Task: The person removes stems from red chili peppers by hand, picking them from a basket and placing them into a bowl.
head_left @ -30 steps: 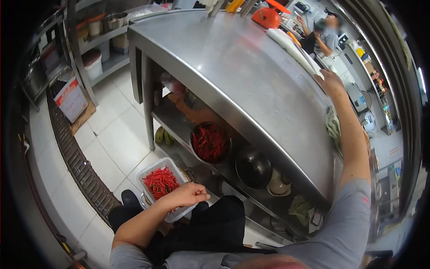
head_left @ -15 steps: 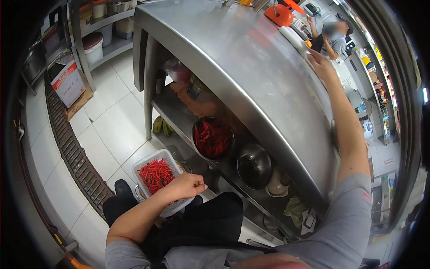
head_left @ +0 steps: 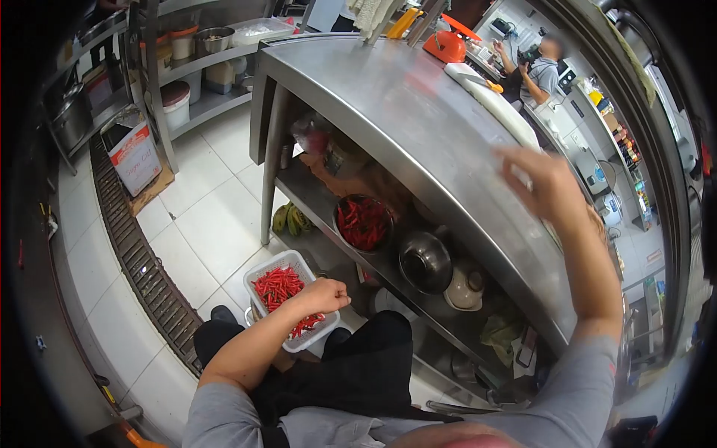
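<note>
My left hand [head_left: 326,296] is closed, fingers curled, above the right side of a white plastic basket [head_left: 302,343]. Whatever it may hold is hidden. Red chili peppers [head_left: 278,287] fill the far end of the basket, which is low down in front of my legs. My right hand [head_left: 544,179] is raised over the steel table [head_left: 388,97], somewhat blurred. Its fingers point left and are apart, with no clear object in them. A metal pot of darker red chilies [head_left: 364,222] stands on the shelf under the tabletop.
Beside the chili pot are a dark metal bowl [head_left: 426,261] and a pale jug-like vessel [head_left: 464,290]. A white cutting board [head_left: 497,104] and an orange item [head_left: 445,46] lie along the table's far side. Green bananas [head_left: 291,219] sit low. Another person [head_left: 541,71] stands beyond.
My right hand has come back from the table's far edge and lifted toward me. My left hand stays closed over the basket. The view has shifted, showing more shelving at the back left.
</note>
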Tool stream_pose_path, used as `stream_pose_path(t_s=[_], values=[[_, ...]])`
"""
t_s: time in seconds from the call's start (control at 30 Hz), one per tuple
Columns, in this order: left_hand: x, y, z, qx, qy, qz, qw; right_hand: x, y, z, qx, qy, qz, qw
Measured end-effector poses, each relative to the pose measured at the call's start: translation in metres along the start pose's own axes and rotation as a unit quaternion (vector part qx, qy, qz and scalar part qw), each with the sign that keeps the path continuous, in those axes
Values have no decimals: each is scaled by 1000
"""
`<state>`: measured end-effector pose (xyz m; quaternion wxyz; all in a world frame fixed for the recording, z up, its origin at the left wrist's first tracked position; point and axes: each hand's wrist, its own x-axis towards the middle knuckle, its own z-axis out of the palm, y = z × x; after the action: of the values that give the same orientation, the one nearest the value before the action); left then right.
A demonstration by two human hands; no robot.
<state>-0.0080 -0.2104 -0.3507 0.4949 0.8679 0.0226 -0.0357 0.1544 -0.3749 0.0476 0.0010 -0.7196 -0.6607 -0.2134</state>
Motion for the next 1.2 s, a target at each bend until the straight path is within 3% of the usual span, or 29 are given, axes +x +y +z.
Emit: stream_pose_path(t_s=[0.07, 0.17, 0.23, 0.27, 0.33, 0.37, 0.4, 0.43, 0.53, 0.6, 0.67, 0.73, 0.93, 1.07, 1.13, 1.17, 1.2], values=[[1, -1, 3, 3, -7, -7, 1000, -36, -53, -25, 0, 0, -86, 996], [-2, -5, 9, -1, -10, 15, 1000, -85, -98, -38, 70, 37, -99, 992], [-7, -4, 7, 13, -19, 1, 1000, -117, -105, -31, 124, 50, 7, 991], [-10, -4, 9, 10, -29, -13, 999, -129, -108, -23, 128, 57, 11, 990], [-10, -15, 13, 16, -2, 19, 1000, -152, -118, -1, 190, 38, 169, 966], [-8, -21, 15, -12, 0, 31, 999, -157, -128, 6, 220, 13, 193, 956], [-9, -15, 11, -46, -29, -92, 994, -162, -137, 18, 252, 12, 199, 947], [-11, -23, 10, -63, 4, -58, 996, -169, -147, 31, 253, 3, 172, 952], [-19, -39, 9, -177, 43, -73, 981, -181, -171, 65, 268, -16, 126, 955], [-48, -22, 1, -296, 43, -149, 943, -185, -179, 87, 277, -5, 111, 954], [-68, -36, 12, -360, 69, -148, 918, -183, -186, 104, 305, 11, 147, 941], [-91, -32, 17, -393, 83, -208, 892, -176, -192, 115, 366, 52, 167, 914], [-120, -42, 28, -430, 66, -201, 878, -157, -208, 165, 472, 101, 208, 851], [-126, -32, 21, -476, 73, -232, 845, -179, -206, 253, 454, 117, 250, 847], [-127, -33, 11, -522, 83, -229, 817, -195, -201, 276, 319, -42, 347, 881], [-128, -35, 7, -531, 85, -222, 813, -194, -203, 282, 334, 35, 343, 877], [-127, -36, 3, -534, 88, -225, 810, -191, -206, 278, 337, 31, 341, 877]])
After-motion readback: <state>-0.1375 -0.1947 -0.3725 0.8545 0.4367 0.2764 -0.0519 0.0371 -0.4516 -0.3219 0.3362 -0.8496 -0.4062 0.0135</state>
